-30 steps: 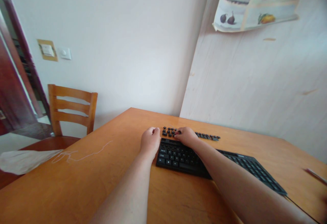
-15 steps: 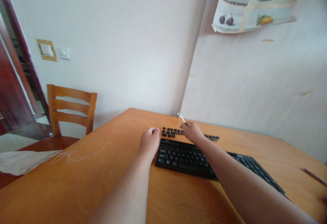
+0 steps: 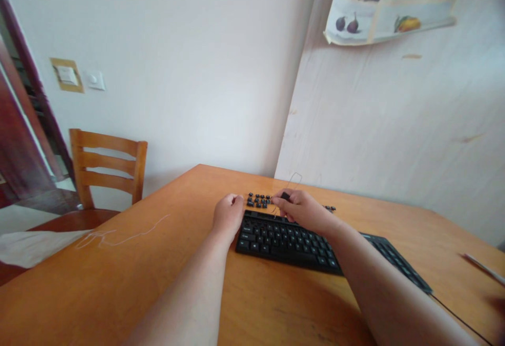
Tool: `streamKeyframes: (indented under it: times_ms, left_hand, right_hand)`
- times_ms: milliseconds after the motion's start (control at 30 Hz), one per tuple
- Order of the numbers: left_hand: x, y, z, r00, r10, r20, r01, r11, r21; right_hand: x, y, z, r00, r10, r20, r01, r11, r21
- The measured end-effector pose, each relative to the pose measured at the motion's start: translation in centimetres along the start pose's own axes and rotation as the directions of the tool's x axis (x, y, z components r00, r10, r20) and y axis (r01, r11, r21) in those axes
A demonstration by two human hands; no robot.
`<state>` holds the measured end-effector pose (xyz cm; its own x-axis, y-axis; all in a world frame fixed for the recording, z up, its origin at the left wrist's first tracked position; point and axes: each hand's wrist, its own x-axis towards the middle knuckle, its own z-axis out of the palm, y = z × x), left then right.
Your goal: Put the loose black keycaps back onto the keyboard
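Observation:
A black keyboard point(image 3: 294, 251) lies on the wooden table, its top row partly stripped of keys as far as I can see. Loose black keycaps point(image 3: 259, 201) stand in rows just behind it. My right hand point(image 3: 302, 209) pinches a keycap puller point(image 3: 285, 196) by its black handle. One wire loop sticks up behind the fingers, and the other wire end points down over the keyboard's upper left part. My left hand point(image 3: 229, 214) is closed beside the keyboard's upper left corner; anything inside its curled fingers is hidden.
A cord point(image 3: 457, 312) runs from the keyboard's right end. At the table's right lies a thin pen-like stick point(image 3: 484, 268). White string point(image 3: 130, 240) and a pale bag point(image 3: 35, 246) are at the left edge, near a wooden chair point(image 3: 108, 164). Walls stand behind the table.
My right hand rose from the keycaps, turned the keycap puller from wire end upward to pointing down, and came back over the keyboard. My left hand stayed at the keyboard's corner.

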<state>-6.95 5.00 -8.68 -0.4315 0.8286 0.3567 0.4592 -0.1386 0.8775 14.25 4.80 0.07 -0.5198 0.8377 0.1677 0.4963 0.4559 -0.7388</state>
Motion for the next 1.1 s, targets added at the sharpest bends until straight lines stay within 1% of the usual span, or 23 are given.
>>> streamKeyframes:
  times_ms: [133, 200, 267, 400, 567, 933, 1033, 1100]
  left_hand:
    - [0.0, 0.2, -0.1, 1.0, -0.009, 0.02, 0.009, 0.999, 0.035]
    - [0.0, 0.2, -0.1, 1.0, -0.012, 0.017, 0.011, 0.999, 0.045]
    - [-0.1, 0.2, -0.2, 1.0, -0.004, 0.018, 0.004, 0.999, 0.05]
    - [-0.2, 0.2, -0.2, 0.999, 0.012, 0.033, -0.013, 0.999, 0.037]
    - [-0.2, 0.2, -0.2, 0.999, 0.002, 0.032, -0.003, 0.999, 0.044]
    - [-0.2, 0.0, 0.1, 0.999, 0.001, 0.052, -0.002, 1.0, 0.03]
    - [-0.3, 0.0, 0.1, 0.999, 0.004, 0.049, -0.005, 0.999, 0.032]
    - [-0.3, 0.0, 0.1, 0.999, 0.0, 0.053, -0.002, 1.0, 0.03]
  right_hand:
    - [-0.5, -0.6, -0.2, 0.989, 0.011, 0.147, -0.005, 0.999, -0.039]
    - [-0.6, -0.5, -0.2, 0.981, 0.003, 0.196, 0.006, 0.999, -0.046]
    - [-0.6, -0.5, -0.1, 0.976, -0.018, 0.217, 0.03, 0.998, -0.051]
    - [-0.7, -0.4, 0.2, 0.976, -0.037, 0.212, 0.058, 0.994, -0.094]
    - [-0.6, -0.1, 0.7, 0.977, -0.091, 0.194, 0.124, 0.978, -0.166]
    - [-0.3, 0.1, 1.9, 0.974, -0.142, 0.176, 0.183, 0.952, -0.244]
    - [-0.3, 0.1, 2.1, 0.976, -0.118, 0.184, 0.161, 0.957, -0.243]
    - [-0.3, 0.3, 2.2, 0.98, -0.068, 0.186, 0.109, 0.97, -0.217]
